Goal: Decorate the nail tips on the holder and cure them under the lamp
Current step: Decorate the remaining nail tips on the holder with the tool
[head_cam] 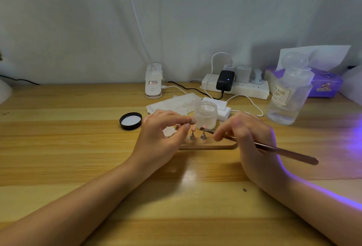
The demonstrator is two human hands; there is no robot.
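— Nail tips (193, 127), pink ones, sit on small metal stands on the wooden holder (207, 145), right in the middle of the desk (78, 147) between the two hands.

— What are the hands doing?

— The left hand (162, 134) pinches one little stand (193, 121) between thumb and forefinger, lifted above the holder. The right hand (246, 137) grips a thin brush (260, 146) like a pen, its tip near the lifted piece.

— And the containers?

— A small frosted jar (206, 115) stands open just behind the holder; I cannot tell what is in it. Its black lid (130, 121) lies upturned to the left, white liner showing. To the right stands a clear pump bottle (290, 90) holding clear liquid, filled only partway. Behind it, a purple tissue box (325, 85) with a tissue sticking up.
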